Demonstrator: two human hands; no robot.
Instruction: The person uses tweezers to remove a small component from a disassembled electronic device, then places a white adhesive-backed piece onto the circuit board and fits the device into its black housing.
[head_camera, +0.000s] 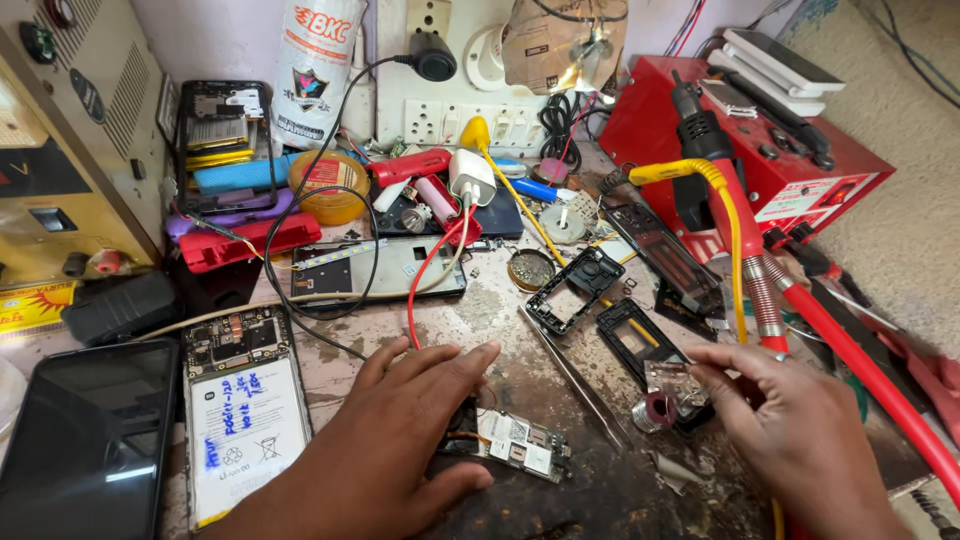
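1. The left hand (400, 440) lies palm down near the front edge of the stained, worn workbench (510, 300), fingers spread flat and loosely apart, gripping nothing.
2. Under its fingertips sits a small green-and-silver phone circuit board (520, 445), which the hand presses against the bench; thin red and black wires run off the board beneath the hand.
3. The right hand (790, 430) is toward the front right corner of the bench, fingers curled in, thumb and forefinger pinched near a small clear plastic part (672, 378). Whether the fingers actually have hold of it I cannot tell.
4. Just beside that part, touching or nearly touching it, lies a small spool of solder wire with a dark red core (652, 411).
5. Long steel tweezers (572, 375) lie on the bench between the two hands, slanting from the middle toward the front.
6. Two black plastic phone frames (578, 290) lie behind the right hand, near the middle of the bench.
7. At the front left corner an opened phone showing a white battery with blue handwriting (243, 425) lies beside a black phone screen (90, 440).
8. A red metal box (770, 140) stands at the back right corner, with a thick red hose (860, 360) running along the right edge.
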